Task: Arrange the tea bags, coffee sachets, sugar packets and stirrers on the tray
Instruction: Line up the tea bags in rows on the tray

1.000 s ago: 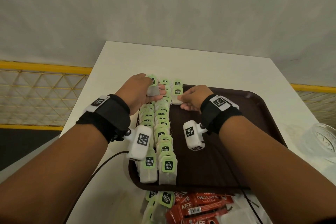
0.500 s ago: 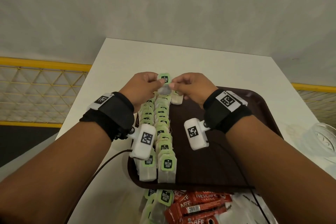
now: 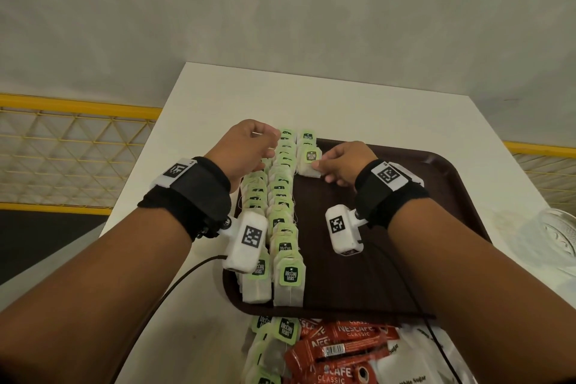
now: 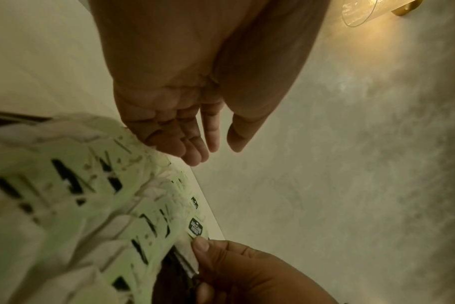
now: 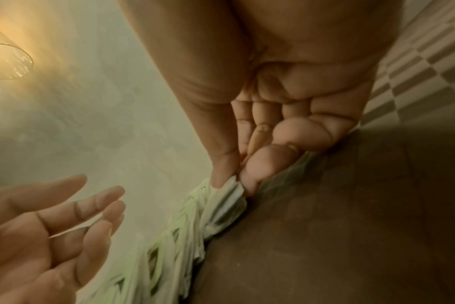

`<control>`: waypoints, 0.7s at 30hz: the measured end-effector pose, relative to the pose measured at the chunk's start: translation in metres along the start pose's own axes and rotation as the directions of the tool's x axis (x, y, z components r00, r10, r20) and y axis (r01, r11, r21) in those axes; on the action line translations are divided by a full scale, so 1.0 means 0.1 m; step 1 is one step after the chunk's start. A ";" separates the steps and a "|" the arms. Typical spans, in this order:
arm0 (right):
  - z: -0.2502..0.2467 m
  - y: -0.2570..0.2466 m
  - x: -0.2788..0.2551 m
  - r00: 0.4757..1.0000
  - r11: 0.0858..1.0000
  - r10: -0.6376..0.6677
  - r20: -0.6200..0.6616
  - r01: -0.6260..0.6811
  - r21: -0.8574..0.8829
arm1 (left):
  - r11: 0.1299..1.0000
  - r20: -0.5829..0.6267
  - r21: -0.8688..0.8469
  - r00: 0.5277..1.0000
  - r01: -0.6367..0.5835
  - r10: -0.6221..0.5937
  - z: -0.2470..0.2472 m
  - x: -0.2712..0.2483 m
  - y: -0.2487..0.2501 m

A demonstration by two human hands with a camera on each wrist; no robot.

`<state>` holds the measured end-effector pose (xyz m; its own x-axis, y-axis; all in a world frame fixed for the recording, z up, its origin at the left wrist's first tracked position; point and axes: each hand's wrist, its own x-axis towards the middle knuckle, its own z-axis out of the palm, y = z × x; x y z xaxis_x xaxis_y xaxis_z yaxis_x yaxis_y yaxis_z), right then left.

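Note:
A dark brown tray [image 3: 436, 184] carries two long rows of green-tagged tea bags [image 3: 282, 212] along its left side. A short third row begins at the far end. My right hand [image 3: 318, 165] pinches a tea bag [image 3: 308, 162] at the near end of that third row, low on the tray; thumb and fingers grip its paper edge [image 5: 231, 185]. My left hand [image 3: 271, 140] hovers over the far end of the left rows. Its fingers [image 4: 195, 152] are straight and hold nothing. No stirrers are in view.
Loose tea bags [image 3: 280, 337], red coffee sachets [image 3: 343, 349] and white sugar packets [image 3: 411, 365] lie on the white table [image 3: 311, 97] in front of the tray. A clear glass dish [image 3: 558, 237] stands at the right edge. A yellow mesh railing [image 3: 78, 140] runs on the left.
Half a second ago both hands pinched one tea bag above the rows' far end. The left hand has let go, and the right hand has brought the bag down right onto the third row.

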<state>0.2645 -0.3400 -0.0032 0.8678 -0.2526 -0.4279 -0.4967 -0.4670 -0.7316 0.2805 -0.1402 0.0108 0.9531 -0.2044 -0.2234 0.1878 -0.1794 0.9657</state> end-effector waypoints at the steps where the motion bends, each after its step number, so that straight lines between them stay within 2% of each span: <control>1: 0.01 -0.02 -0.01 1.000 1.000 0.005 0.007 -0.005 -0.014 | 1.000 -0.003 -0.004 1.000 0.002 -0.002 0.00 -0.01 0.00; 6: 0.00 -0.05 -0.02 0.999 0.992 -0.008 0.035 0.012 -0.123 | 1.000 -0.015 0.002 1.000 0.002 -0.002 -0.01 -0.06 0.03; 11: -0.07 -0.03 -0.10 0.998 0.987 -0.055 -0.035 0.049 -0.152 | 0.998 -0.018 0.061 0.999 -0.033 0.035 -0.01 -0.18 0.14; 15: -0.17 -0.04 -0.38 0.978 0.961 -0.204 -0.054 0.189 -0.202 | 0.989 0.002 0.120 0.996 -0.087 0.087 0.01 -0.40 0.25; 19: -0.24 -0.06 -0.93 0.926 0.870 -0.368 0.082 0.374 -0.320 | 0.953 0.099 0.235 0.980 -0.190 0.171 0.06 -0.82 0.29; 21: -0.23 0.00 -1.23 0.892 0.824 -0.419 0.171 0.452 -0.341 | 0.940 0.164 0.274 0.973 -0.203 0.162 0.06 -1.06 0.25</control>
<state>0.1582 -0.3283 0.0619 0.9794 0.1150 -0.1661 -0.0119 -0.7880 -0.6155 0.1823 -0.1285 0.0577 0.9191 -0.3854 -0.0823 -0.0820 -0.3913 0.9166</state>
